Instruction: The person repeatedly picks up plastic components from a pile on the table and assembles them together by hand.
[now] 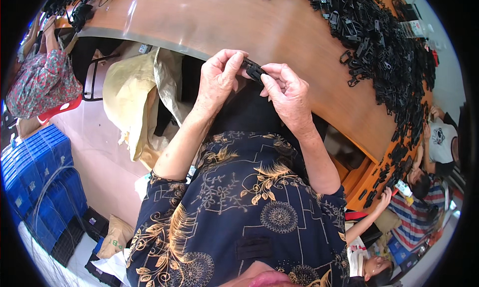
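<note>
A small black plastic clip-like part point(254, 70) is held up between my two hands, over the near edge of the table. My left hand point(219, 76) pinches its left end between thumb and fingers. On its right end, the thumb and fingers of my right hand point(290, 93) are closed. Fingertips cover both ends, so its exact kind cannot be told. Beyond my right hand, a large heap of similar black plastic parts point(366, 40) lies spread on the brown tabletop point(239, 22).
Left of my arm hangs a pale yellow woven sack point(132, 87). Blue crates point(42, 162) are stacked at lower left near a brown paper bag point(116, 236). A person in a floral top point(47, 82) sits at far left. Other people, one in a striped shirt point(416, 212), are at the right.
</note>
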`<action>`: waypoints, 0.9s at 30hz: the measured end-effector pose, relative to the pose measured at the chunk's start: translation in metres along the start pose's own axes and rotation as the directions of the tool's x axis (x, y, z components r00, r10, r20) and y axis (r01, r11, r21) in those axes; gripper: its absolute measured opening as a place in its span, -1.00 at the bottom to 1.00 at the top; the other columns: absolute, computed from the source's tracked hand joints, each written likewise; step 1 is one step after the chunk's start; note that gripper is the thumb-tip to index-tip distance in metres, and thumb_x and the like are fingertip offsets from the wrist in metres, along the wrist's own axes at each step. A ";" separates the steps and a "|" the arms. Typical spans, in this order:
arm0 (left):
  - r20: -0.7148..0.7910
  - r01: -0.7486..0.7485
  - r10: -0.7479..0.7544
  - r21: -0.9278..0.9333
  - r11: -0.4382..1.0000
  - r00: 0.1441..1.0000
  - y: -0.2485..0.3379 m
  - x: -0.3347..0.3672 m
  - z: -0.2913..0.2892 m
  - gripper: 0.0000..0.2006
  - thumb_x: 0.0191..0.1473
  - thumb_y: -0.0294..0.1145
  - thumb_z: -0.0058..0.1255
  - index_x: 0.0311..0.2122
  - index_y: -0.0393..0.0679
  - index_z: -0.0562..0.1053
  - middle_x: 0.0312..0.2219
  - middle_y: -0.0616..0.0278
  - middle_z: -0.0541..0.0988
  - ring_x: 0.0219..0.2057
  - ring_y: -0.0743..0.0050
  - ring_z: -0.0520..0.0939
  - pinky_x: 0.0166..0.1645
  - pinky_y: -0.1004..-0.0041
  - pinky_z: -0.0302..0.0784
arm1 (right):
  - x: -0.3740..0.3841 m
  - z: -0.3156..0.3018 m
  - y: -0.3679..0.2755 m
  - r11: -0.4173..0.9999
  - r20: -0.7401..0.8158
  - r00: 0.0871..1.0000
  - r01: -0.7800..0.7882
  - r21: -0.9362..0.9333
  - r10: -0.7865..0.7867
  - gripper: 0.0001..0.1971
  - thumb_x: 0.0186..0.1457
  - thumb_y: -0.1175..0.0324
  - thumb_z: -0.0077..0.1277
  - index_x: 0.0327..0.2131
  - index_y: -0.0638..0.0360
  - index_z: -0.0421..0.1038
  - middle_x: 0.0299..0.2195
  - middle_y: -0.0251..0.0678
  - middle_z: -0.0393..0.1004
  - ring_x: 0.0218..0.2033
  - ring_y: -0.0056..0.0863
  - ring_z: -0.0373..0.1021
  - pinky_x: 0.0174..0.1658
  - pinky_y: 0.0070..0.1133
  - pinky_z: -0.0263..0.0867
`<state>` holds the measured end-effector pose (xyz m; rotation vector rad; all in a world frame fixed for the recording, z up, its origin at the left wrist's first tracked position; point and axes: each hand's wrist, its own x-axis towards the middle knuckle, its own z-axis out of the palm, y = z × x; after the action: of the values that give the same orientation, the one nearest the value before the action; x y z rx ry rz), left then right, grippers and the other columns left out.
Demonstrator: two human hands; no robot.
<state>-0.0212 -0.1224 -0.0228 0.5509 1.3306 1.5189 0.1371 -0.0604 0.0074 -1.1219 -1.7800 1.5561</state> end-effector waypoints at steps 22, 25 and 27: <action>-0.161 0.065 -0.048 0.103 0.993 0.986 -0.005 -0.030 -0.030 -0.81 0.21 -0.30 0.06 -0.32 -0.24 0.48 -0.55 0.40 0.56 -0.53 0.83 0.48 -0.46 0.72 0.38 | 0.014 0.033 -0.006 0.941 0.164 0.967 0.233 -0.246 -0.196 -0.91 0.05 0.58 0.07 -0.33 0.33 0.42 -0.47 -0.10 0.49 -0.47 -0.17 0.45 -0.40 -0.44 0.35; -0.051 0.126 -0.121 0.106 0.986 0.991 -0.006 -0.035 -0.042 -0.81 0.21 -0.31 0.05 -0.26 -0.25 0.48 -0.54 0.39 0.56 -0.52 0.79 0.49 -0.42 0.66 0.41 | 0.012 0.037 -0.006 0.938 0.232 0.955 0.241 -0.250 -0.184 -0.91 0.04 0.59 0.06 -0.32 0.33 0.42 -0.46 -0.10 0.47 -0.48 -0.17 0.43 -0.41 -0.44 0.34; 0.041 0.137 -0.148 0.204 0.969 0.988 -0.013 -0.040 -0.048 -0.81 0.18 -0.34 0.07 -0.22 -0.26 0.49 -0.49 0.40 0.54 -0.52 0.74 0.49 -0.41 0.63 0.44 | 0.008 0.033 -0.004 0.934 0.286 0.943 0.248 -0.257 -0.171 -0.91 0.04 0.60 0.06 -0.32 0.33 0.43 -0.46 -0.11 0.45 -0.49 -0.17 0.42 -0.41 -0.43 0.34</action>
<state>-0.0402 -0.1809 -0.0382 0.6070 1.4573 1.2517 0.1052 -0.0719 0.0034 -0.8421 -2.2830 1.3928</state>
